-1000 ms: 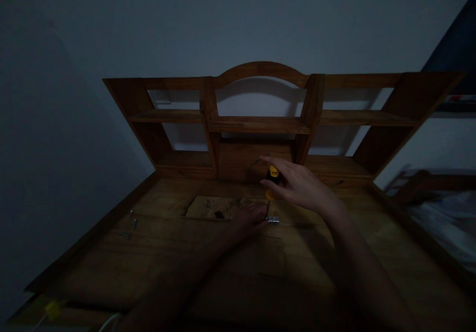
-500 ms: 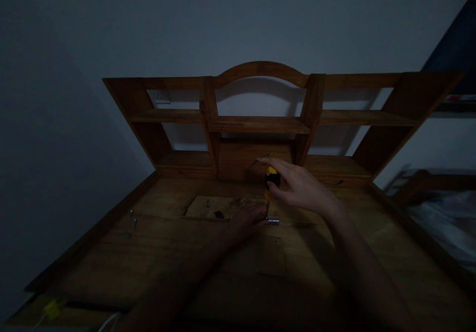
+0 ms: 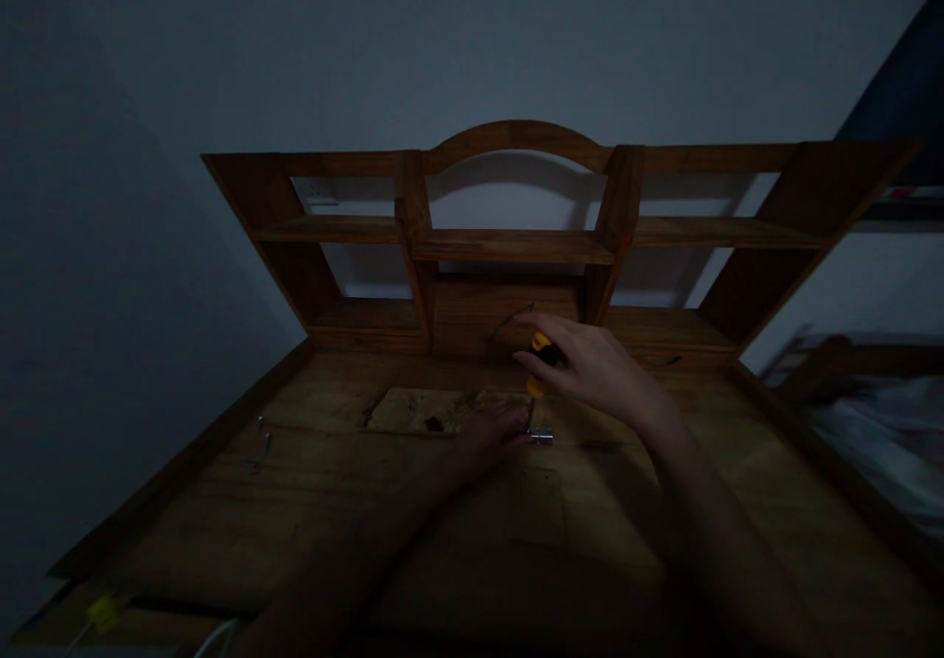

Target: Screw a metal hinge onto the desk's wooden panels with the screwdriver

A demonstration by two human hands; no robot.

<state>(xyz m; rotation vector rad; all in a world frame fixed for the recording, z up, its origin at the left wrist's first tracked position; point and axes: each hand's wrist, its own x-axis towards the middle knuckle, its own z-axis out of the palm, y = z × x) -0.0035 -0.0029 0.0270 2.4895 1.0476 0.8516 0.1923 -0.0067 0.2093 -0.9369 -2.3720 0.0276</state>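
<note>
"Wall [image 3: 472, 48], pale and dimly lit; what stands against it?"

"One wooden shelf unit [image 3: 514, 245] with one arch, at the far side of one wooden desktop [image 3: 206, 501]."

"Hands and tool?"

"Two hands. Right hand [image 3: 590, 363]: narrow, thumb and fingers about the handle of one yellow-and-black screwdriver [image 3: 534, 385], shaft pointing down. Left hand [image 3: 491, 435]: low on the desktop, fingertips at the shaft's lower end; whether they pinch anything, I cannot tell."

"Location of the metal piece?"

"One, shiny [image 3: 541, 436], mid-desktop, just right of the left fingertips, by the screwdriver's tip. Contact with the tip cannot be confirmed."

"Remaining items?"

"Two small screws [image 3: 267, 442] upright at the left, plus one faint item [image 3: 253, 466] nearer, too dim to identify. One rough-floored recess [image 3: 398, 410], left of the metal piece. One yellow object [image 3: 104, 615], near left corner."
</note>
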